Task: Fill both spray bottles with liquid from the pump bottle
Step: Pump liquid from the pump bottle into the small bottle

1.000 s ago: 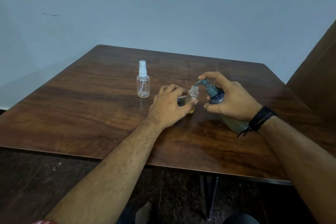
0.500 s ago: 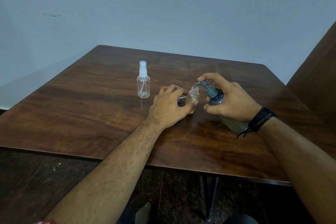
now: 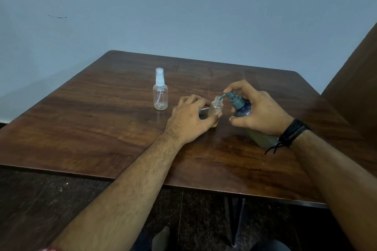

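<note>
Open spray bottle (image 3: 215, 109) stands upright on the table (image 3: 106, 124), cap off, a little yellow liquid at its bottom. It is pinched at the lower body between thumb and fingers of the left hand (image 3: 188, 120). A small white piece, possibly the removed spray top (image 3: 204, 109), is partly seen behind that hand; not clear.

Pump bottle (image 3: 242, 108) is held tilted in the right hand (image 3: 259, 114), fingers wrapped round the body, one finger laid on the pump head. The spout tip sits at the open neck, touching or just above; which one cannot be told.

Second spray bottle (image 3: 160, 92) stands capped and clear, apparently empty, well apart to the left.

Risks, as judged:
- The neck is narrow; a slight drift of the spout under a pump stroke would likely send liquid down the outside onto the table.
- A hard downward press could tip or skid the light bottle if the pinch is loose.
- With the pump bottle tilted, air may be drawn and the stream may sputter.
- Overfilling could be missed behind the fingers.
</note>
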